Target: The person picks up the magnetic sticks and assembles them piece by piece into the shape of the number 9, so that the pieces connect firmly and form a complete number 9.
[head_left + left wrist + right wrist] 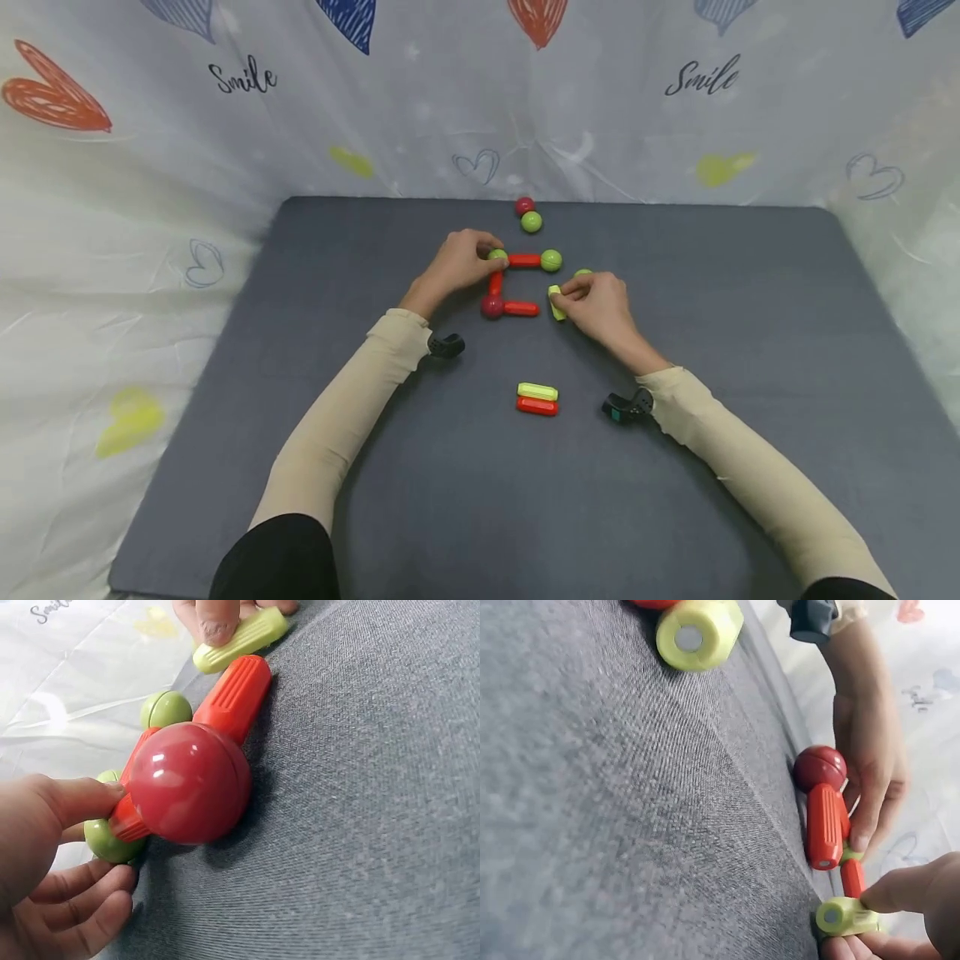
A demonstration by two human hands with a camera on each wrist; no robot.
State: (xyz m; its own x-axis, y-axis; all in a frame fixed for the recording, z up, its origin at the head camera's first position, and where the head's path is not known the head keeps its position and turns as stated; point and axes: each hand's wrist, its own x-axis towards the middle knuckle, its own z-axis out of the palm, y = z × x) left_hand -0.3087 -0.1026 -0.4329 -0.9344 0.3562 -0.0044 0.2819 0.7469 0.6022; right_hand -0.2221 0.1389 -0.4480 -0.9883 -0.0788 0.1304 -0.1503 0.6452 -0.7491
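My left hand (459, 260) pinches the green ball (497, 253) at the far left corner of a joined magnetic frame. From that ball, one red rod (524, 261) runs right to another green ball (551, 261). A second red rod (496, 283) leads nearer to a red ball (492, 306), which carries a third red rod (521, 308) pointing right. Between thumb and fingers, my right hand (600, 307) holds a yellow-green magnetic rod (557, 303), just right of the third rod's free end and apart from it. Behind those fingers a further green ball (582, 272) is partly hidden.
Nearer on the grey table (450, 500), a loose yellow-green rod (537, 391) and a red rod (537, 407) lie side by side. Close to the far edge, a red ball (525, 206) and a green ball (531, 222) touch. A printed curtain (420, 108) hangs behind.
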